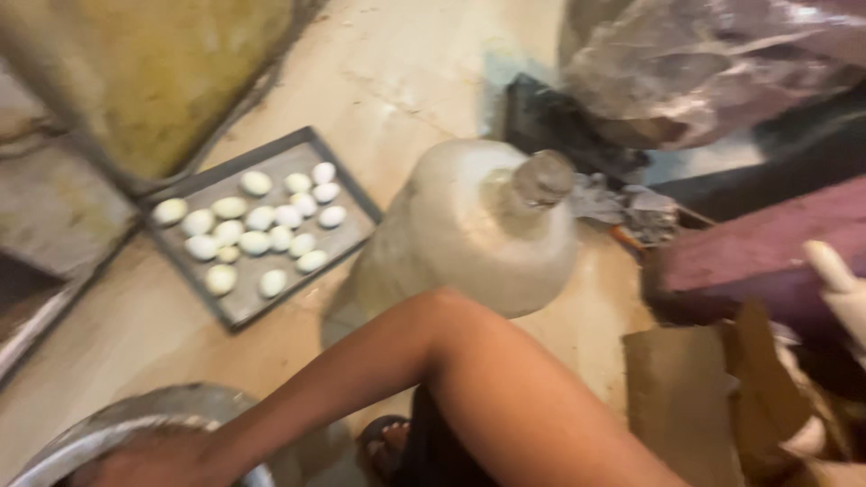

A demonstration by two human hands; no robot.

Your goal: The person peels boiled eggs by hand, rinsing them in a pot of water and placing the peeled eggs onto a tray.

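The frame was blurred by motion. The left hand rested on the rim of a metal bowl at the lower left edge, on the floor; whether the fingers had clenched on the rim could not be told. The left arm ran bare and extended across the lower frame, passing just in front of a large dusty jar. A pale hand, likely the right, showed at the right edge near brown cardboard, fingers loosely raised; its state could not be told either. A tray of white eggs lay on the floor, well apart from both hands.

Risk, as judged: the arm crossed close to the jar, and a careless sweep could tip it toward the tray and crack eggs. A one-sided pull on the bowl could upend it.
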